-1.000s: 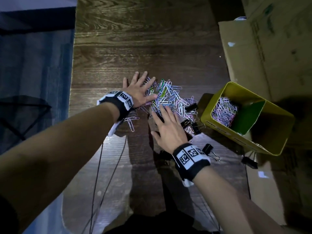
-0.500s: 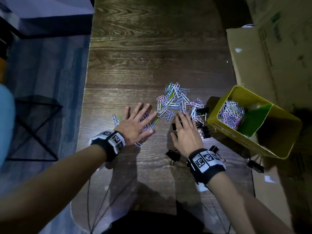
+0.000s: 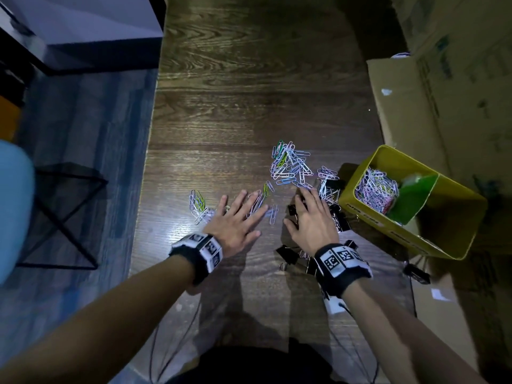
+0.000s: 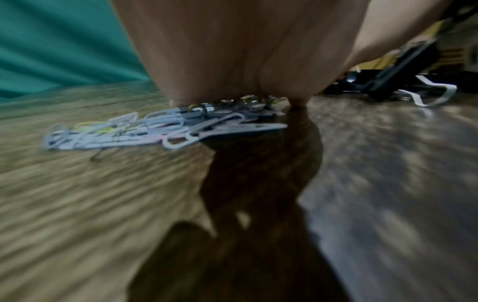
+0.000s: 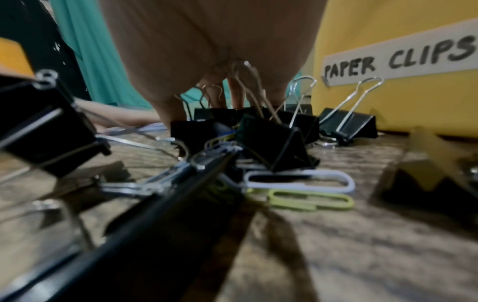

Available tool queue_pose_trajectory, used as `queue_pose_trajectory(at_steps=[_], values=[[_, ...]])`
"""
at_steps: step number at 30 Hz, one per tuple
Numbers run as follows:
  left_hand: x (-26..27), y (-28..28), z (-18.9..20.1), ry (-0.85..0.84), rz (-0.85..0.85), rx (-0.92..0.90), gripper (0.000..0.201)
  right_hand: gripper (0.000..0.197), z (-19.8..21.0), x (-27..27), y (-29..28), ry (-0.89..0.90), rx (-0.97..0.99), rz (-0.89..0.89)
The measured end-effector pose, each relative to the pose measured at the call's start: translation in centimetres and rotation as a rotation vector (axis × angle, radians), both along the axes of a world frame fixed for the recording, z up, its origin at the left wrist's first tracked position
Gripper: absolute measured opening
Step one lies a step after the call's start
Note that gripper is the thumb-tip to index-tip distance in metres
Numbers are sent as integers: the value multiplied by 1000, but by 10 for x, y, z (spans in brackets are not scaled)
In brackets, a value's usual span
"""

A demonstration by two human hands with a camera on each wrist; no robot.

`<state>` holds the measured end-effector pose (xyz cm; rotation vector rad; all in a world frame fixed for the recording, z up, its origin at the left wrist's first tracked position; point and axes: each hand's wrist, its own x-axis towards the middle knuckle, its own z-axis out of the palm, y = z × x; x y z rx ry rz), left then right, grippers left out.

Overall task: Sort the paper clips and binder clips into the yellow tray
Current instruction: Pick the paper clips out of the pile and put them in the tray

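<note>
Both hands lie flat, fingers spread: left hand (image 3: 235, 221) on paper clips (image 3: 256, 203), right hand (image 3: 311, 217) on binder clips (image 3: 336, 217) beside the yellow tray (image 3: 454, 239).

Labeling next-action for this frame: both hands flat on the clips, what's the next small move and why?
Probably curl the left hand to gather the paper clips under its fingers. It lies flat on a small cluster, the right hand lies flat over binder clips, and the yellow tray already holds paper clips in its near compartment.

Two hands (image 3: 235, 220), one yellow tray (image 3: 357, 202), dozens of paper clips (image 3: 288, 164), several binder clips (image 3: 286, 253).
</note>
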<state>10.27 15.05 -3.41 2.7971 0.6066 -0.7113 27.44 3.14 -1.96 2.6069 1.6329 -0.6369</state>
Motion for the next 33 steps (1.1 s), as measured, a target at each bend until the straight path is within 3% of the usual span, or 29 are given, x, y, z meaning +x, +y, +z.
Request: queue_pose_trajectory(at_steps=[4,7,9,11,15,18,22,24,27,30,33], values=[[-38,7,1,-69,-32,-93,61,62,6,-2,0,-3,5,34],[-54,35,6,-264,237,-70,61,62,12,-16,7,-40,66,126],[-62,53,3,-233,469,-89,61,68,14,-30,17,7,57,194],[-66,57,0,-142,551,-88,63,80,13,-41,32,72,-36,233],[-63,37,-3,-142,483,-171,71,95,7,-45,62,80,-175,240],[-65,13,-3,-131,347,-192,85,93,6,-51,66,62,-224,270],[-78,-7,-3,-182,300,-282,96,88,8,-74,39,110,-209,341],[-88,-7,2,-289,321,-329,91,87,10,-87,26,167,-205,402],[-102,1,12,-416,453,-141,79,93,15,-95,19,203,-141,382],[-100,1,27,-301,632,-93,83,103,19,-95,23,178,-67,232],[-85,-6,29,-255,627,-165,77,101,20,-96,30,128,-45,177]])
